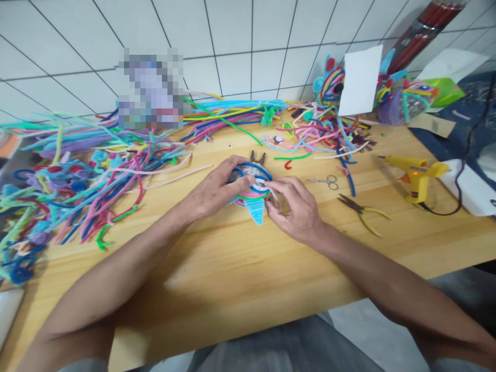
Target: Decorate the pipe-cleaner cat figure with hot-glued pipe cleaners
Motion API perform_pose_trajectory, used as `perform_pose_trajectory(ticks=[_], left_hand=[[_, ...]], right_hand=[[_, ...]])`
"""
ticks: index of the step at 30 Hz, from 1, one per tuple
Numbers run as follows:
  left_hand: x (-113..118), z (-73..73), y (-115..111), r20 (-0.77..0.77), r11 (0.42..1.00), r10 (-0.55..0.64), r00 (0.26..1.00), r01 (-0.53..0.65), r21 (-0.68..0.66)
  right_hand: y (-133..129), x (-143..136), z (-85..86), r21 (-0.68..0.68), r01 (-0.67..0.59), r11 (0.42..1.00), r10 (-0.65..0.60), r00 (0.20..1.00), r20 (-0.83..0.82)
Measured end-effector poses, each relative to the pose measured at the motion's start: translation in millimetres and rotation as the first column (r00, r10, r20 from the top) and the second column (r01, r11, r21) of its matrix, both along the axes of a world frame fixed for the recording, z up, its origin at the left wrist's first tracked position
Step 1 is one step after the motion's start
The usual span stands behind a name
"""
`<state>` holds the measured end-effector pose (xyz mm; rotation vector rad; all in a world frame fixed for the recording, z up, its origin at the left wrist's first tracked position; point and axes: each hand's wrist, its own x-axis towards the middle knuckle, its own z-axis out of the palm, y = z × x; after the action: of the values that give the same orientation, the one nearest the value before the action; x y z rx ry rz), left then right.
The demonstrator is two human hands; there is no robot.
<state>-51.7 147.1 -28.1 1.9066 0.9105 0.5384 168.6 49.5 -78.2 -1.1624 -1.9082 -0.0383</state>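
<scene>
On the table in front of me is a rounded pipe-cleaner figure, with blue rings, pink and green rows and a light-blue pointed fin. My left hand wraps its far-left side, thumb pressing on the top. From the right, my right hand pinches a pale, whitish pipe cleaner against the figure's right side. Its other end runs under or beside my left thumb; I cannot tell which. Just behind the figure, the dark jaws of a pair of pliers stick out, their handles hidden.
To the right lie small scissors, yellow-handled pliers and a yellow glue gun with a black cord. Piles of coloured pipe cleaners cover the left and back. Finished-looking figures stand behind a white card.
</scene>
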Motion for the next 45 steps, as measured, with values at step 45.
perform_pose_trajectory(ticks=[45], left_hand=[[-3.6, -1.4, -0.4, -0.054, 1.000, -0.017, 0.998, 0.018, 0.026]], right_hand=[[-8.6, 4.4, 12.7, 0.016, 0.000, 1.000, -0.002, 0.990, 0.140]])
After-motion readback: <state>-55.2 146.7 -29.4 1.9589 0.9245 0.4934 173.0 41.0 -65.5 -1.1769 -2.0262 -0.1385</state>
